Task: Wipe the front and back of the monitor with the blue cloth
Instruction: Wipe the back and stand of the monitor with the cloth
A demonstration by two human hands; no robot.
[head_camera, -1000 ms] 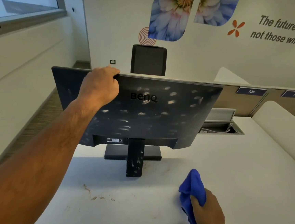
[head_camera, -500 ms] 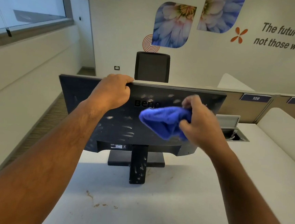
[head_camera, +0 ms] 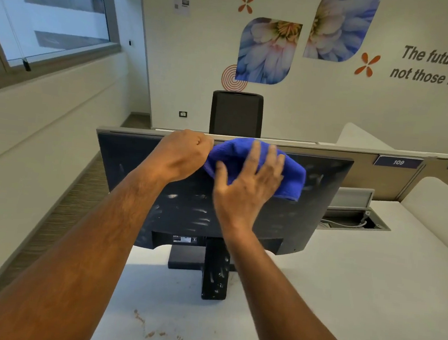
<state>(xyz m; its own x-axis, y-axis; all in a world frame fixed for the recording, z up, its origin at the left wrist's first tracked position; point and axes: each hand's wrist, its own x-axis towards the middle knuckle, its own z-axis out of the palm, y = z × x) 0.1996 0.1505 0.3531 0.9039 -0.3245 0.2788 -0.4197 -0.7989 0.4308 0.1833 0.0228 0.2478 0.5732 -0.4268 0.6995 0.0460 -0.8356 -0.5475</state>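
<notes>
Blue cloth [head_camera: 292,176], lifted off the tabletop [head_camera: 342,288], now lies under our flat right hand [head_camera: 245,188] against the monitor [head_camera: 126,161] back; our left hand [head_camera: 183,155] grips its top edge: wiping begins.

Right hand [head_camera: 245,188], low over the bench [head_camera: 369,291] a second ago with the blue cloth [head_camera: 292,176] bunched in its grip, now lies against the upper back of the monitor [head_camera: 126,161]. Its fingers [head_camera: 255,156], curled round the cloth half a second ago, are now spread flat on it. The cloth, then crumpled at mid-panel, now covers the logo beside the left hand [head_camera: 183,155].
</notes>
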